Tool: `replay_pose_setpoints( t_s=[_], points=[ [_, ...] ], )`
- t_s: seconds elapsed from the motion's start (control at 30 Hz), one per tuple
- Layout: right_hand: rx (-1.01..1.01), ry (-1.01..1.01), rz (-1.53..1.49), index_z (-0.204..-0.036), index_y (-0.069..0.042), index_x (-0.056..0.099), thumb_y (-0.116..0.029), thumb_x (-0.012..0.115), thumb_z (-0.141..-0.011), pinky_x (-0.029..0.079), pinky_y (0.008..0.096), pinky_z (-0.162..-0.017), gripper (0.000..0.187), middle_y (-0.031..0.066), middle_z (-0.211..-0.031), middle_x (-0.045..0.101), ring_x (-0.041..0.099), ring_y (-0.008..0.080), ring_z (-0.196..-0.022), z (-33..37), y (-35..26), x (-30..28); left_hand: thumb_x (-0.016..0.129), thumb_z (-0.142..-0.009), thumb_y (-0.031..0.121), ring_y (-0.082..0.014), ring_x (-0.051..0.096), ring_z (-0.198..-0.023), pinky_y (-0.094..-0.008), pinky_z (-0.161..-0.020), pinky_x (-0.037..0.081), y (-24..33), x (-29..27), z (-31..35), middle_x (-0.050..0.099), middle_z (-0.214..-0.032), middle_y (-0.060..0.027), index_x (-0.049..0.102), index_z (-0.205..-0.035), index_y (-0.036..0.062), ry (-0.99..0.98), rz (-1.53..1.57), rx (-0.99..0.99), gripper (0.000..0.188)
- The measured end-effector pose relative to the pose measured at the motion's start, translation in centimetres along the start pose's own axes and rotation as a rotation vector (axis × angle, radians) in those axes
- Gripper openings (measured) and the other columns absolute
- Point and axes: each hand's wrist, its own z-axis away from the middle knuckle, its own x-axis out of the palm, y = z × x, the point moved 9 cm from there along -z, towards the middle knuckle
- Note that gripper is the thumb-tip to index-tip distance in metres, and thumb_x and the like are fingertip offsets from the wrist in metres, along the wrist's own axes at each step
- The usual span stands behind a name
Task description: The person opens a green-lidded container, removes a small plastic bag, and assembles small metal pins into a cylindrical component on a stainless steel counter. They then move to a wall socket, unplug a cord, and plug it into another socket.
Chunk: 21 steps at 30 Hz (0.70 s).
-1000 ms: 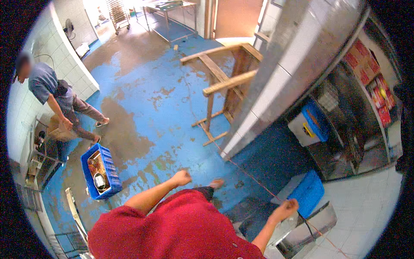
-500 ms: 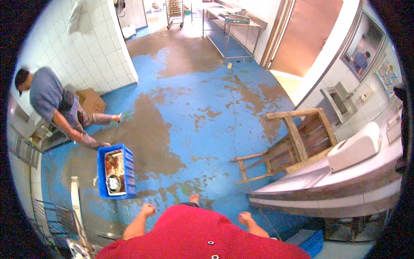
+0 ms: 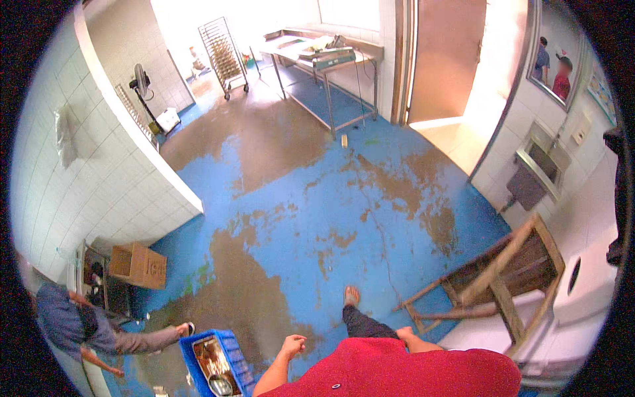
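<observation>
My left hand (image 3: 294,345) hangs in front of my red shirt, its fingers loosely curled and nothing in them. Close to my right thigh is my right hand (image 3: 405,335); its fingers are too small and blurred to read. Left of my left hand stands a blue plastic crate (image 3: 234,354) on the floor, apart from it. Inside the crate lie a brown-stained white tray (image 3: 208,358) and a round metal bowl (image 3: 220,384). A co-worker (image 3: 66,317) in a blue-grey shirt bends beside the crate, with one hand (image 3: 116,372) low near the floor.
A wooden stool or frame (image 3: 499,284) leans tilted at my right, below a wall sink (image 3: 541,164). Ahead stand a steel table (image 3: 331,71) and a wheeled rack (image 3: 227,56). A cardboard box (image 3: 137,264) sits by the left wall. The blue floor (image 3: 344,198) has worn, dark patches.
My view has moved forward, and the crate and co-worker now sit lower in it. One of my feet is out in front. The co-worker's hand is off the crate.
</observation>
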Motion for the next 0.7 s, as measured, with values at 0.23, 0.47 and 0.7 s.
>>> replay_pose_setpoints(
  t_s=[0.23,0.47,0.7],
  points=[
    [-0.125,0.012,-0.381,-0.092,-0.001,0.068,-0.01,0.064,-0.085,0.048,0.0367,-0.045,0.012,0.0094,-0.07,0.066,0.063,0.021,-0.056,-16.3,-30.6,-16.1,0.049,-0.095,-0.001,-0.0223,0.072,-0.073,-0.034,-0.066,0.058,24.8,-3.4,-10.0,0.074,-0.085,-0.0156,0.062,-0.126,0.0018,0.025,0.094,0.14,0.033],
    [-0.472,0.054,-0.387,-0.099,-0.001,0.072,-0.015,0.065,-0.083,0.056,0.0343,-0.062,0.023,0.0118,-0.081,0.074,0.07,0.0187,-0.066,-26.6,-61.5,-30.9,0.058,-0.087,0.0,-0.0279,0.072,-0.074,-0.039,-0.063,0.056,31.6,-9.5,-24.2,0.075,-0.091,-0.0177,0.061,-0.127,0.0031,0.169,0.211,0.005,0.04],
    [-0.079,-0.033,-0.209,-0.09,-0.003,0.071,-0.011,0.065,-0.087,0.049,0.0338,-0.049,0.011,0.008,-0.07,0.068,0.064,0.0179,-0.058,-38.8,-63.6,-32.7,0.065,-0.081,0.013,-0.0269,0.071,-0.072,-0.0421,-0.06,0.054,45.8,-12.0,-39.8,0.075,-0.088,-0.0172,0.07,-0.1,0.0037,-0.017,-0.213,-0.187,0.022]
  ],
)
